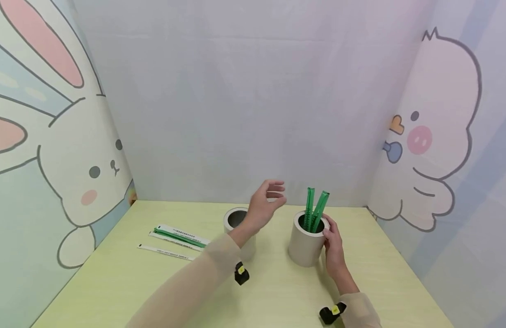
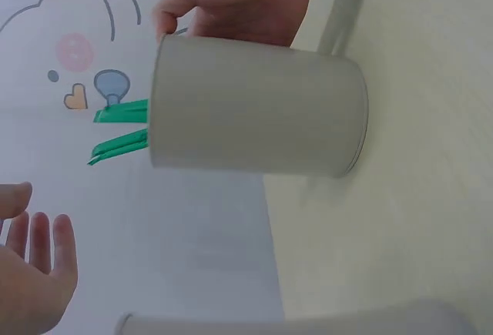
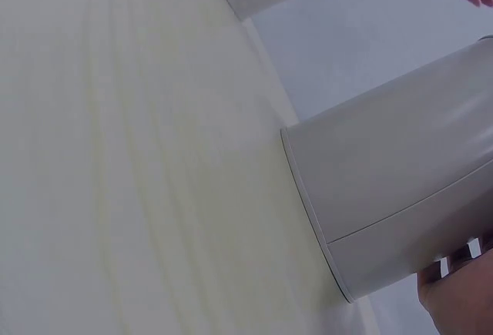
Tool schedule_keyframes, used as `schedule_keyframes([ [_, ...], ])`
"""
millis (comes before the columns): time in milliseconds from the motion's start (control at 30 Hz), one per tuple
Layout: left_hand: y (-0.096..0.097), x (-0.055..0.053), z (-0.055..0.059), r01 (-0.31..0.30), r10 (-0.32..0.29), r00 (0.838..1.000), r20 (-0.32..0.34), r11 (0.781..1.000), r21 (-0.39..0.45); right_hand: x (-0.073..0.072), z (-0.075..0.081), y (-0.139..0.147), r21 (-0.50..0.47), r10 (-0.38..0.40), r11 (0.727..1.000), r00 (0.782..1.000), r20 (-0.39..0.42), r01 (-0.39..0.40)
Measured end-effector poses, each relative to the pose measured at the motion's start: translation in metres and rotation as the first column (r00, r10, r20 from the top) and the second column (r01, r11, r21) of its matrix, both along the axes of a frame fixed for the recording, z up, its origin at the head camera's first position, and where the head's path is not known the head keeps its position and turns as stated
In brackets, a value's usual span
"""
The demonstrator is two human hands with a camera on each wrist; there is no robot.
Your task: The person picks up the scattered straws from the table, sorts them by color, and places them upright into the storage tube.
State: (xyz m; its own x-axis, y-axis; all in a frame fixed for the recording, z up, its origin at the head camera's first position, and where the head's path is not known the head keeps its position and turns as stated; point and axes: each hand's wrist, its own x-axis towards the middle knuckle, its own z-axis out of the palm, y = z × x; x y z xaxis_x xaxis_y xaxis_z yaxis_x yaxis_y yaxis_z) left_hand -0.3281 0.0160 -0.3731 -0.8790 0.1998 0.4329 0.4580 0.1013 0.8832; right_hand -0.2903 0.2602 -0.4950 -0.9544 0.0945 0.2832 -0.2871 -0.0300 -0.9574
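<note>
A pale grey cylindrical container [image 1: 304,250] stands upright on the table at right of centre. Several slim green wrapped sticks [image 1: 320,207] lean out of its mouth. My right hand [image 1: 334,248] holds this container at its right side, thumb near the rim. In the left wrist view the container [image 2: 254,108] hides part of that hand. My left hand [image 1: 263,207] is in the air between two containers, fingers loosely bent with nothing in them. Beneath and behind it is a second grey container [image 1: 228,224], partly covered by the left wrist; its visible inside is dark.
Left of the second container lie several slim white wrapped sticks [image 1: 166,252] with printed text, and a green wrapped stick [image 1: 176,236] among them. The pale yellow table [image 1: 273,300] meets a plain curtain [image 1: 253,114] at the back. Cartoon-printed panels stand at both sides.
</note>
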Motion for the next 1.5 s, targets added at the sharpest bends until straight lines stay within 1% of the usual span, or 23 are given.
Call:
schedule_keyframes([
  [100,-0.027,0.002,0.014,0.016,-0.018,0.999,-0.044,0.999,-0.042,-0.001,0.0,0.002,-0.006,0.001,1.0,1.0,0.007,-0.001],
  [200,-0.054,0.005,0.023,0.026,-0.033,0.996,-0.086,0.996,-0.083,-0.002,0.0,0.004,-0.003,0.006,1.0,1.0,0.015,-0.006],
  [267,-0.07,0.005,0.027,0.029,-0.041,0.994,-0.101,0.992,-0.123,-0.002,0.0,0.004,-0.002,0.005,1.0,1.0,0.017,-0.005],
  [367,-0.093,0.007,0.029,0.025,-0.045,0.993,-0.106,0.983,-0.183,-0.001,0.001,0.004,-0.005,0.002,1.0,1.0,0.017,-0.002],
  [467,-0.114,0.008,0.027,0.011,-0.036,0.994,-0.1,0.97,-0.245,-0.001,0.001,0.003,-0.007,0.01,1.0,1.0,0.023,-0.01],
  [567,-0.135,0.008,0.021,-0.003,-0.029,0.994,-0.103,0.955,-0.296,-0.001,0.001,0.002,-0.01,0.017,1.0,0.999,0.027,-0.017],
  [733,-0.167,0.007,0.008,-0.026,-0.013,0.994,-0.108,0.933,-0.359,-0.001,0.002,0.002,-0.007,0.009,1.0,1.0,0.029,-0.009],
  [833,-0.186,0.007,0.0,-0.037,-0.007,0.994,-0.107,0.913,-0.407,-0.001,0.002,0.002,-0.002,0.011,1.0,0.999,0.03,-0.011],
  [900,-0.198,0.006,-0.005,-0.037,-0.009,0.995,-0.102,0.893,-0.448,-0.001,0.002,0.002,-0.002,0.011,1.0,0.999,0.03,-0.011],
  [1000,-0.216,0.005,-0.012,-0.006,-0.038,0.996,-0.075,0.858,-0.514,0.0,0.001,0.002,0.0,0.007,1.0,1.0,0.026,-0.007],
  [1100,-0.235,0.003,-0.022,0.031,-0.069,0.997,-0.042,0.807,-0.589,0.0,0.001,0.001,0.006,0.003,1.0,1.0,0.02,-0.003],
  [1267,-0.263,-0.004,-0.043,0.105,-0.145,0.99,-0.001,0.725,-0.68,0.0,0.001,0.0,0.006,-0.002,1.0,1.0,0.014,0.002],
  [1400,-0.275,-0.006,-0.054,0.164,-0.213,0.977,0.021,0.679,-0.716,0.0,0.001,-0.001,0.005,-0.004,1.0,1.0,0.011,0.004],
  [1500,-0.279,-0.006,-0.06,0.18,-0.237,0.971,0.027,0.655,-0.734,0.001,0.001,-0.001,0.006,-0.004,1.0,1.0,0.007,0.003],
])
